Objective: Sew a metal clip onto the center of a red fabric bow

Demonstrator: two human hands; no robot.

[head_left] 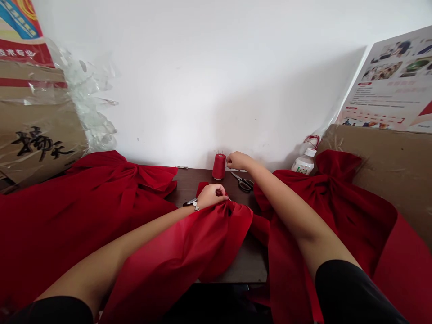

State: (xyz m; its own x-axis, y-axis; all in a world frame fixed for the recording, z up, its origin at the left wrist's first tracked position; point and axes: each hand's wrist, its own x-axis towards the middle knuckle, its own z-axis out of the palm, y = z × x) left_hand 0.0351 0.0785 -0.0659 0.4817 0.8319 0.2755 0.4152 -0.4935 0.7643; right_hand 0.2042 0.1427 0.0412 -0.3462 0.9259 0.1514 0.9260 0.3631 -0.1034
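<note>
My left hand (212,194), wearing a wristwatch (190,202), pinches the gathered part of a red fabric bow (205,231) above the table. A small shiny tip shows by its fingertips, too small to name. Raised to the right of the red thread cone (219,167), my right hand (239,160) has its fingers closed; what they hold, if anything, cannot be made out. Thin needles stick up from the top of the cone. Black-handled scissors (243,183) lie just below my right hand.
More gathered red fabric (101,189) is heaped on the left, and another red bow (332,193) lies on the right. A white bottle (304,163) stands behind that one. Cardboard boxes (37,108) flank both sides, with a white wall (189,81) behind the dark table (232,265).
</note>
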